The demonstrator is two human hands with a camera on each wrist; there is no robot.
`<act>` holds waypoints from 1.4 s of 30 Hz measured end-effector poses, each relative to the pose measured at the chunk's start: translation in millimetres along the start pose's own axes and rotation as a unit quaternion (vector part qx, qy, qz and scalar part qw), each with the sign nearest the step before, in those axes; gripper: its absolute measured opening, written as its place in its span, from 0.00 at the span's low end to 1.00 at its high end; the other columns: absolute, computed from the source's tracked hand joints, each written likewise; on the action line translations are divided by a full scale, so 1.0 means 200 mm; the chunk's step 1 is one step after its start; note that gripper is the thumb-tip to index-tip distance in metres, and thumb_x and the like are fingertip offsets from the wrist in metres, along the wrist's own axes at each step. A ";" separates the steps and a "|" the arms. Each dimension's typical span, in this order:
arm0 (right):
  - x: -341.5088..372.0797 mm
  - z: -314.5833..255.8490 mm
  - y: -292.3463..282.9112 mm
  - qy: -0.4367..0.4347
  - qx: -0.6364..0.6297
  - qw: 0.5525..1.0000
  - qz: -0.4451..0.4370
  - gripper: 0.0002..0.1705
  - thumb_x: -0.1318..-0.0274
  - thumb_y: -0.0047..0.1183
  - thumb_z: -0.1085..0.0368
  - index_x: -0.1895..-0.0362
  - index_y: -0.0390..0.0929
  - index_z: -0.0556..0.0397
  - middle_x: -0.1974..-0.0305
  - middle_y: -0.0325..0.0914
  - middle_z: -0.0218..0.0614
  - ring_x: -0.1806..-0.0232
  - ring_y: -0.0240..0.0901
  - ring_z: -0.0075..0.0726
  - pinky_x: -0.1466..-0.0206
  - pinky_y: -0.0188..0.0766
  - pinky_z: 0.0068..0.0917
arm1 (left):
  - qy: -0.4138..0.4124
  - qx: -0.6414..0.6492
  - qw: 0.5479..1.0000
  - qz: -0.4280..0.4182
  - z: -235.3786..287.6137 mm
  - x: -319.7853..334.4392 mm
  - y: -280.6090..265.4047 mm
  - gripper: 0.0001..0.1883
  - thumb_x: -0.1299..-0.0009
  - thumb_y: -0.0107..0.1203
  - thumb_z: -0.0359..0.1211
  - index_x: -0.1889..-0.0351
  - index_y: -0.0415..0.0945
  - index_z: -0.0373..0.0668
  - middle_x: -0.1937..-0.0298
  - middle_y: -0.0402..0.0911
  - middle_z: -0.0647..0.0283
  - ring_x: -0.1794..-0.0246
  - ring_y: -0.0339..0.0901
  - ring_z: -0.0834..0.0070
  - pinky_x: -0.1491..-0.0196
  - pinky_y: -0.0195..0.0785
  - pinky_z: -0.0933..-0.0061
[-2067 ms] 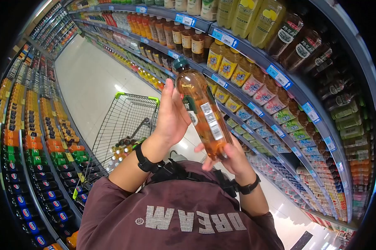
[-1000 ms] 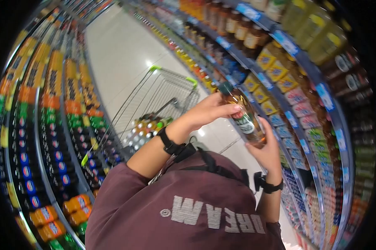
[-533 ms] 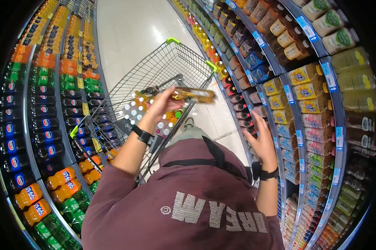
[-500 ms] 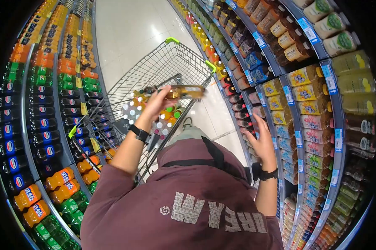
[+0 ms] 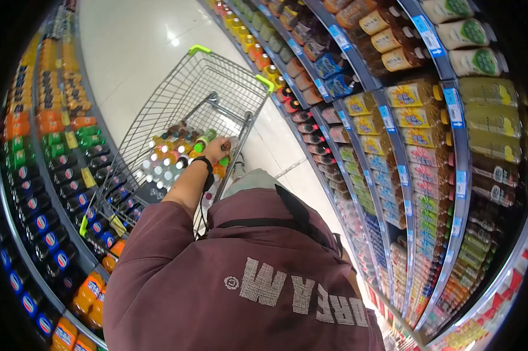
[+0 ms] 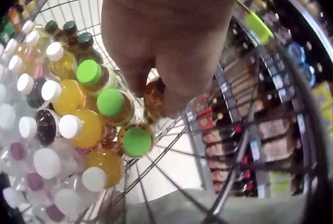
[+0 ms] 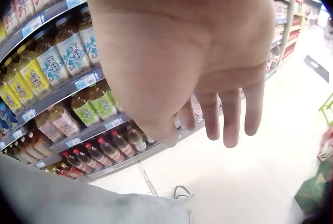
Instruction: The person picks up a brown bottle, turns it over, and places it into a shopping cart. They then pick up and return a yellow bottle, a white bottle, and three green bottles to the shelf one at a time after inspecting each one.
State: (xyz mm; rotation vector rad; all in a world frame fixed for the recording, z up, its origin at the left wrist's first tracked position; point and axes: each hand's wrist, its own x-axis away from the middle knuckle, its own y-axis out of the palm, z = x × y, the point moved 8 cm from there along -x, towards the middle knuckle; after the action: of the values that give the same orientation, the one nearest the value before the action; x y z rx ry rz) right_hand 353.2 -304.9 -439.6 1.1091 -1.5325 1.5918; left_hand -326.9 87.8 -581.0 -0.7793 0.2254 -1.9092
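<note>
Carefully settle the amber bottle (image 6: 154, 99), held in the left hand's (image 5: 217, 151) narrow grip inside the shopping cart (image 5: 200, 49), near the green-capped bottles (image 6: 138, 142). Release once steady; the right hand (image 7: 192, 52) hangs loose

Cart (image 5: 233, 63) open above, roomier at far end; 3 green caps (image 6: 111, 102), wire side (image 6: 156, 154) beside left hand (image 6: 171, 37).
</note>
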 end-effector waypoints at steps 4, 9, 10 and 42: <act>0.27 0.00 0.14 -0.057 -0.014 0.998 -0.013 0.31 0.31 0.53 0.49 0.34 0.71 0.57 0.46 0.81 0.43 0.49 0.80 0.40 0.47 0.77 0.36 | 0.023 -0.050 0.998 -0.009 -0.09 -0.09 0.18 0.21 0.36 0.58 0.28 0.43 0.74 0.46 0.42 0.75 0.50 0.43 0.76 0.47 0.42 0.71 0.52; 0.64 -0.61 0.03 -0.217 -0.104 0.970 0.011 0.22 0.26 0.51 0.49 0.48 0.82 0.56 0.55 0.86 0.36 0.53 0.81 0.29 0.49 0.76 0.27 | 0.066 -0.206 0.971 -0.103 -0.20 -0.21 0.30 0.31 0.30 0.54 0.30 0.26 0.64 0.45 0.23 0.63 0.44 0.29 0.68 0.44 0.31 0.66 0.52; 0.77 -0.80 -0.05 -0.272 -0.050 0.960 0.046 0.21 0.26 0.51 0.51 0.50 0.82 0.56 0.59 0.86 0.35 0.55 0.81 0.29 0.50 0.76 0.27 | 0.034 -0.133 0.987 -0.088 -0.10 -0.19 0.25 0.35 0.32 0.59 0.33 0.25 0.62 0.44 0.24 0.64 0.44 0.29 0.68 0.43 0.31 0.66 0.53; 2.53 -2.12 -0.92 -0.785 -0.108 0.587 0.167 0.09 0.35 0.57 0.69 0.53 0.85 0.53 0.59 0.86 0.39 0.62 0.84 0.40 0.54 0.79 0.34 | 0.024 -0.042 0.959 0.278 0.42 0.28 -0.37 0.30 0.35 0.49 0.21 0.31 0.67 0.34 0.37 0.73 0.41 0.35 0.71 0.47 0.31 0.62 0.53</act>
State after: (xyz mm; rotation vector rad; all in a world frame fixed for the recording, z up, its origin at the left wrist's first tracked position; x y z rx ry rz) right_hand 248.0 84.7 115.0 2.3793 -2.9588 0.0660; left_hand -346.9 87.9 -457.3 -0.6416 0.5031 -1.3909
